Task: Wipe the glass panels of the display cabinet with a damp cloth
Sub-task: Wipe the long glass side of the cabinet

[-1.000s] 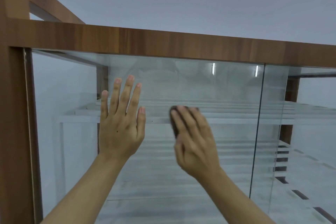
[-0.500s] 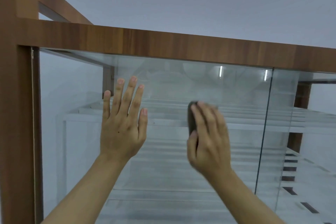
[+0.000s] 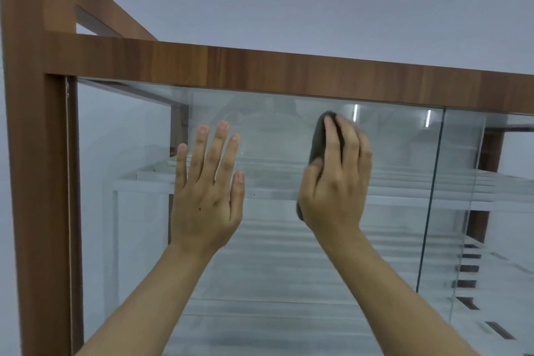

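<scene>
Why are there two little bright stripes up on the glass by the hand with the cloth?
In the head view, the two bright stripes look like lights reflected in the glass panel, just right of the right hand pressing the dark cloth; fainter hazy reflections spread above the flat left hand.

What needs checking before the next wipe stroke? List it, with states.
1. Cloth under the right hand: ok, dark cloth pinned flat against the glass panel.
2. Left hand bracing: ok, open palm flat on the same panel.
3. Room above the cloth: ok, a strip of glass is left below the wooden top rail.
4. Room to the right: ok, the panel edge lies clear of the hand.
5. Cloth dampness: cannot tell.
6. Glass clean where wiped: cannot tell, reflections mask streaks.
</scene>
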